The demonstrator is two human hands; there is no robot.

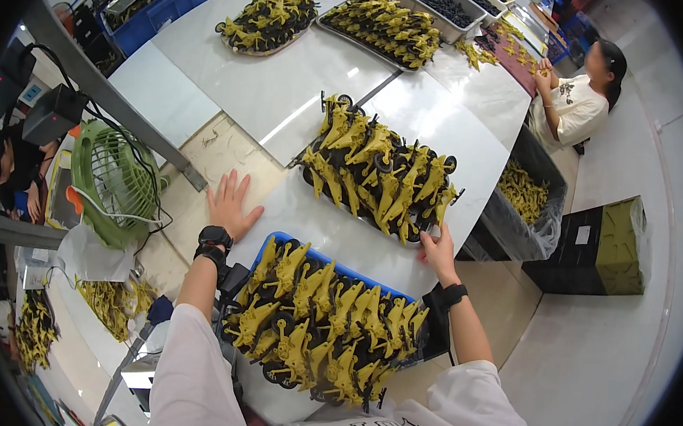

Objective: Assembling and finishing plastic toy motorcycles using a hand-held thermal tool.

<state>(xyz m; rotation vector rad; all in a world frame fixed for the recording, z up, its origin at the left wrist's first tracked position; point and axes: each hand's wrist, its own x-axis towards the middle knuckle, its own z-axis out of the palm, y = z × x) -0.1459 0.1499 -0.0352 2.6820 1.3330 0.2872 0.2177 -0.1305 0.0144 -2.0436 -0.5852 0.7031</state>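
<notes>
On the glossy white worktop [287,90] the heaped toys [376,176] could spill off the edge if the right hand [436,251], fingers pinched on their tray rim, tugs while the left hand [229,205] lies flat, spread.

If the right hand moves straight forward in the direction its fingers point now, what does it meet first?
The right hand already reaches the near edge of the pile of yellow toy parts with black wheels; going on, it would most likely push into that pile, though depth is hard to judge.
</notes>
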